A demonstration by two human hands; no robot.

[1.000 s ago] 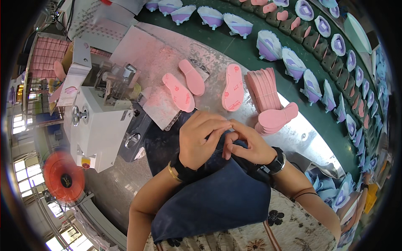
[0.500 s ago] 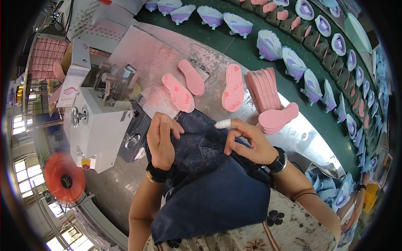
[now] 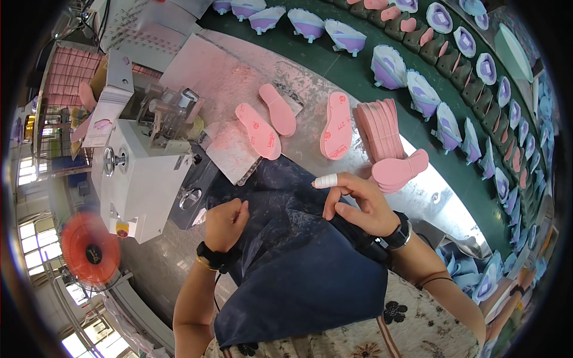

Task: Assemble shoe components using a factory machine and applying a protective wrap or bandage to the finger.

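My left hand (image 3: 225, 225) is closed in a loose fist over the left side of the dark blue apron (image 3: 304, 280); nothing shows in it, and its fingertips are mostly turned from view. My right hand (image 3: 365, 206) hovers above the apron's right side, holding nothing, its white-wrapped index finger stretched out and the other fingers bent. Beyond the hands, on the metal table (image 3: 304, 74), lie a pink insole (image 3: 258, 131) with red print, a plain pink insole (image 3: 278, 110) and another printed insole (image 3: 336, 125). A tied insole bundle (image 3: 379, 130) stands beside a smaller insole pile (image 3: 399, 170).
A white machine (image 3: 146, 179) with a handwheel stands to the left, a red fan (image 3: 91, 249) behind it. Along the far side, a green conveyor (image 3: 346, 74) carries several purple-and-blue shoe uppers (image 3: 422, 94). Light blue pieces (image 3: 462, 265) are heaped at the right, near another person's arm (image 3: 513, 292).
My left hand has moved down and slightly left, turning from a loose curl into a fist with its back up. My right hand keeps nearly the same pose. The insoles lie unmoved.
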